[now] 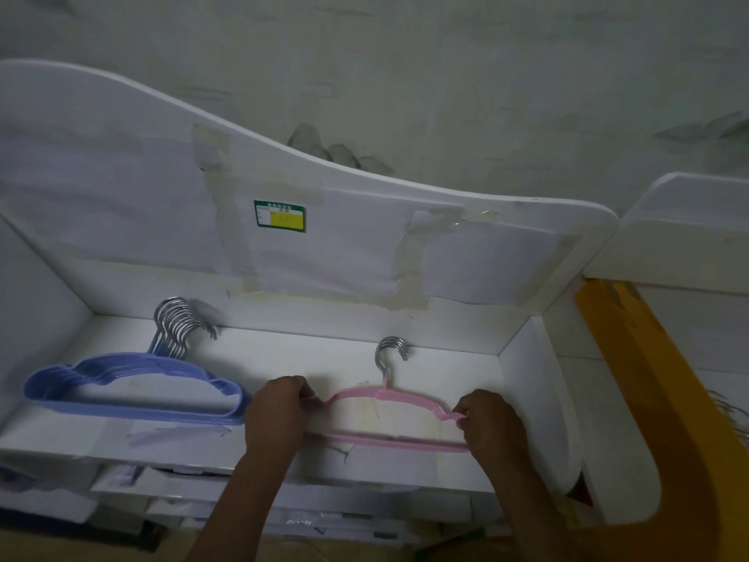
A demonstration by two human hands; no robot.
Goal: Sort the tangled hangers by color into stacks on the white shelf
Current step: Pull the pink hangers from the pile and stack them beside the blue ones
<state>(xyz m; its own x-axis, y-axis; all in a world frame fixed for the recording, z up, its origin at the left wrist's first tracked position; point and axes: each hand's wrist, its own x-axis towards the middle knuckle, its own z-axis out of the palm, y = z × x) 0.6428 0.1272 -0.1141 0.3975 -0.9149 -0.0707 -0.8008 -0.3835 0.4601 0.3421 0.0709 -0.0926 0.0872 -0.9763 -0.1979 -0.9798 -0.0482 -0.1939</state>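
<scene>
A small stack of pink hangers point(389, 438) lies on the white shelf point(283, 358), right of centre, metal hooks pointing toward the back panel. My left hand point(277, 411) grips the stack's left end, fingers curled round it. The right end is pinched by my right hand point(492, 423). To the left rests a stack of several blue hangers point(133, 389), their silver hooks point(182, 322) fanned against the back panel, apart from both hands.
The shelf has a curved white back panel point(364, 237) with taped paper and a green-and-yellow label point(279, 216). A white side wall point(535, 399) closes the right end. A yellow piece point(632, 379) stands further right. Papers and boxes point(162, 492) lie below the shelf.
</scene>
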